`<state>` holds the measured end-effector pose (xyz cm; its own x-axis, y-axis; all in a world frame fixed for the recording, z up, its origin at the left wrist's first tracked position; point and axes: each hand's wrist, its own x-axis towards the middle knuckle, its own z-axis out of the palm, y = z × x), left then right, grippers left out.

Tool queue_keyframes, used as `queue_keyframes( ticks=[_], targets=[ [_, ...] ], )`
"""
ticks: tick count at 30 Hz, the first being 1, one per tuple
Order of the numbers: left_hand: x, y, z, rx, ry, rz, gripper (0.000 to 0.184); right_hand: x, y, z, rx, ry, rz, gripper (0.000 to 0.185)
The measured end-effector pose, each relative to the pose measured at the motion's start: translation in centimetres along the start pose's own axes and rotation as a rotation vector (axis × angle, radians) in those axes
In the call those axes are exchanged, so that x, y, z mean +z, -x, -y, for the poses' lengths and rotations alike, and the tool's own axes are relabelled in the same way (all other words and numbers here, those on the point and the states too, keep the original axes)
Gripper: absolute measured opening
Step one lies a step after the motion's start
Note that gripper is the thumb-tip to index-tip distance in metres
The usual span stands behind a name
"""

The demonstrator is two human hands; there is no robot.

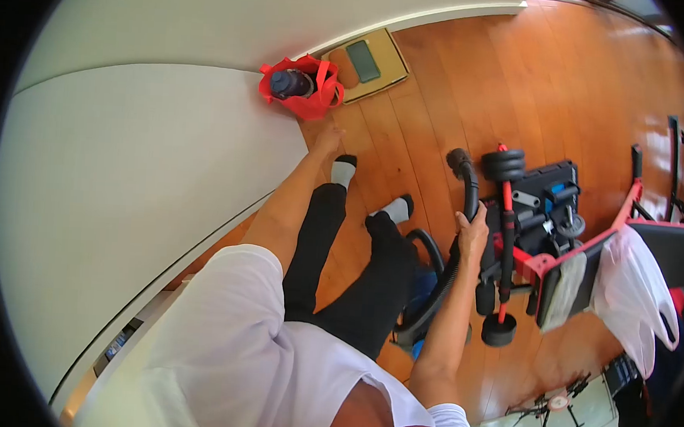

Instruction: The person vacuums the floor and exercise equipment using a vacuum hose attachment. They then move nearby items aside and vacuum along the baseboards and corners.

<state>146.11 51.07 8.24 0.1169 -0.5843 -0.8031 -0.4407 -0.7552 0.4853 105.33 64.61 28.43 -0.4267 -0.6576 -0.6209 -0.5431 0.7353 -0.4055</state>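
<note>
Head view: 1 person standing on a wooden floor (pixel 442 79).
Right hand (pixel 474 233): wrapped around a black hose (pixel 471 191).
Hose: brush end (pixel 458 158) pointing away from the person, near a weight plate (pixel 504 165); lower length curves by the right leg.
Left hand (pixel 329 140): arm stretched toward a red bag (pixel 310 104); fingers blurred, cannot tell whether curled or touching.
Red bag: dark bottle (pixel 290 84) inside, cardboard box (pixel 393 58) beside.
</note>
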Motion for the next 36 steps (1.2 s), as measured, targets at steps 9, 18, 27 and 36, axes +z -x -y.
queue_keyframes(
  ticks=[9,18,27,36],
  targets=[
    [1.9,-17.4,5.4,-0.065,0.367,-0.111,0.082,5.1,-18.4,-6.6,-0.016,-0.233,0.292,0.045],
    [3.0,-28.6,8.6,0.267,0.67,-0.258,0.078,5.7,-20.1,-6.6,-0.036,-0.232,0.278,0.047],
    [4.1,-27.0,3.2,0.329,0.648,-0.06,0.088,4.8,-17.4,-7.4,-0.073,-0.126,0.095,0.049],
    [12.0,-31.9,-7.7,0.45,0.342,0.09,0.086,4.8,-17.7,-7.8,-0.031,-0.165,0.112,0.05]
  ],
)
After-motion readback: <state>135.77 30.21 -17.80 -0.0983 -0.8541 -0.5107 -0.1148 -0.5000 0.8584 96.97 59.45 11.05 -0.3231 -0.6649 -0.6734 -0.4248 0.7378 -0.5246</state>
